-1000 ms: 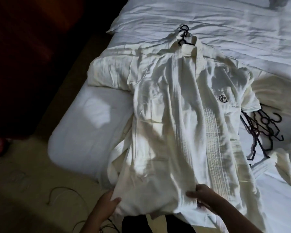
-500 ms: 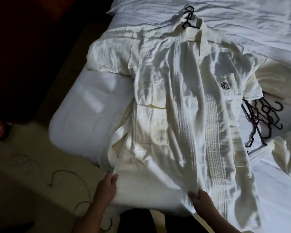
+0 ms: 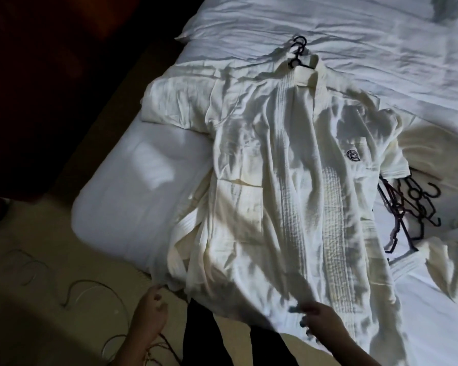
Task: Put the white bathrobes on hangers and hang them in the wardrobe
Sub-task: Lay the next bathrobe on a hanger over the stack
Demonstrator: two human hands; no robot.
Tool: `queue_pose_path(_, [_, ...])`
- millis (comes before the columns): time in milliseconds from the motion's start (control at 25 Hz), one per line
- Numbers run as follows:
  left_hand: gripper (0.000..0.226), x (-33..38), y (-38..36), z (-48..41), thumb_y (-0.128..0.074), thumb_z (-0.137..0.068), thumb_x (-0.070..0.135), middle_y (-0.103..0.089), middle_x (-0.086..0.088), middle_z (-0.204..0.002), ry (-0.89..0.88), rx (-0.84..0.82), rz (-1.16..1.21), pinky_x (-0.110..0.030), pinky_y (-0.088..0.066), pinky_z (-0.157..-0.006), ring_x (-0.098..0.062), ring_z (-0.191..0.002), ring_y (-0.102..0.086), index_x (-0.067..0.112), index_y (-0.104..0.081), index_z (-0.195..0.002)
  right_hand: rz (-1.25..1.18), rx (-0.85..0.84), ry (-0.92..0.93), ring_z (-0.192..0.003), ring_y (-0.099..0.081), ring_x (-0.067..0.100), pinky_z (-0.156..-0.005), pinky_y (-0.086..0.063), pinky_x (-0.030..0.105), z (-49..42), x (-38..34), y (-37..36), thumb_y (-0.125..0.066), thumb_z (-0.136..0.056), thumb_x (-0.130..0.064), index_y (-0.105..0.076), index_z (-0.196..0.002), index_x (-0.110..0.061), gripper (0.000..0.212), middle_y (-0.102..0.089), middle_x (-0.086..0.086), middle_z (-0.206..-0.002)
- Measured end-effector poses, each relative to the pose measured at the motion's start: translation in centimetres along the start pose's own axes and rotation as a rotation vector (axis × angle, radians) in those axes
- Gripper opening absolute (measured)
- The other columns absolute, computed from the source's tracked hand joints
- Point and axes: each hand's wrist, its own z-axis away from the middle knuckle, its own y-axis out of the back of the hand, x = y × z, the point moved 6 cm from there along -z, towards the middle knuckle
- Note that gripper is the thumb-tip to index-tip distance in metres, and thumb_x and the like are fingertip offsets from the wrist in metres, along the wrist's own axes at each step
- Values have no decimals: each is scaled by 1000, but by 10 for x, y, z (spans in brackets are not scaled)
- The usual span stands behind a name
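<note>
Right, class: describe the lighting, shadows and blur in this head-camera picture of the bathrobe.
Head view: dim overall, upper left corner nearly black; patchy light and soft shadows mottle the bathrobe; the left hand and right hand are motion-blurred; the hanger hook looks sharper.

Cables (image 3: 90, 294) lie on floor (image 3: 24, 326) beside the bed (image 3: 132, 207)
</note>
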Motion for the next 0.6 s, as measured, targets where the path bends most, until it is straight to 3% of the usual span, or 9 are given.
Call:
queue_pose_path(80, [58,46,20,-27,-78,-84,11,-64,-14,-121,-169,193,52,-40,-52,-87,-34,-109,-63,8,-56,-137,-150,274,97,-74,-70,21,-62,-46,29,-5,-46,30,-80,-74,-22,-71,-95,-24,23,-74,-2,-78])
queue_pose_path(160, [65,75,23,-52,-84,-76,25,-62,-24,-121,-187,221,-57,-47,-53,-90,-42,-110,-60,5,-59,-133,-276,310,126,-79,-67,20,-63,-44,28,-17,-80,43,-78,-79,-15,-60,-110,-28,38,-70,-2,-91])
queue_pose_path(280, [27,97,32,-62,-77,-82,20,-64,-24,-110,-119,179,-74,-46,-51,-87,-46,-101,-62,6,-67,-103,-434,173,110,-66,-57,17,-58,-40,26,-40,-104,47,-78,-81,-17,-68,-100,-13,23,-67,4,-81])
queue_pose_path(400, [16,116,74,-56,-66,-92,16,-69,-20,-107,-106,179,117,-42,-51,-81,-39,-98,-65,12,-63,-107,-334,305,144,-56,-49,17,-57,-40,30,-51,-103,62,-75,-86,-15,-70,-80,-4,14,-59,3,-62])
queue_pose_path(480, [22,143,127,-53,-61,-93,7,-69,-22,-111,-233,355,125,-43,-49,-81,-41,-100,-64,10,-62,-115,-272,359,173,-55,-54,20,-59,-48,37,-54,-96,67,-72,-88,-18,-69,-77,-8,15,-64,2,-62])
queue_pose_path(600, [32,207,206,-43,-58,-85,-2,-70,-22,-109,-568,748,-105,-50,-48,-87,-45,-103,-62,5,-68,-114,-273,327,164,-51,-60,22,-60,-58,46,-58,-88,65,-70,-91,-20,-71,-83,-13,11,-72,6,-69])
